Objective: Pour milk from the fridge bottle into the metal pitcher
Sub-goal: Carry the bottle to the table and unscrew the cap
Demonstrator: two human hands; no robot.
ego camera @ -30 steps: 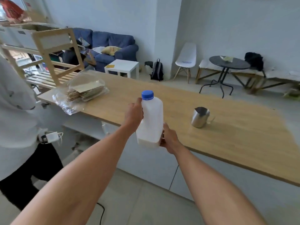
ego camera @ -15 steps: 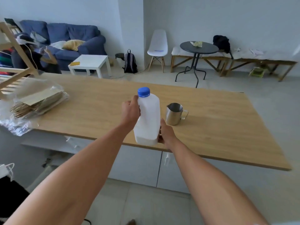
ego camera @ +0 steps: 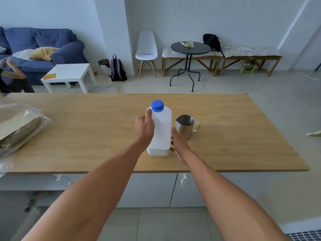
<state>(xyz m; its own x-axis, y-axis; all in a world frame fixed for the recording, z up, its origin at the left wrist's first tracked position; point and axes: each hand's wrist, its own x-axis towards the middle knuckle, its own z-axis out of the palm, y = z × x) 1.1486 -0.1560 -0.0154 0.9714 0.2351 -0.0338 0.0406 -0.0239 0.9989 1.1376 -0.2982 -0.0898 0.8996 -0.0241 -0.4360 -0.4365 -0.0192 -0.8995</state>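
Head | 1 capped milk bottle [ego camera: 160, 131] | 1 metal pitcher [ego camera: 184, 125] | 2 hands grip bottle: left hand [ego camera: 144, 127], right hand [ego camera: 179, 145]

Bottle and pitcher on the table

The white plastic milk bottle [ego camera: 160, 131] stands on the wooden table [ego camera: 234, 136], the metal pitcher [ego camera: 185, 126] just right of it, plastic-wrapped paper bags [ego camera: 20, 127] far left.

Bottle [ego camera: 160, 131] upright over table [ego camera: 86, 136], blue cap [ego camera: 157, 106] on. Left hand [ego camera: 144, 128] grips its side, right hand [ego camera: 179, 145] at base. Pitcher [ego camera: 184, 126] just beside at 3 o'clock.
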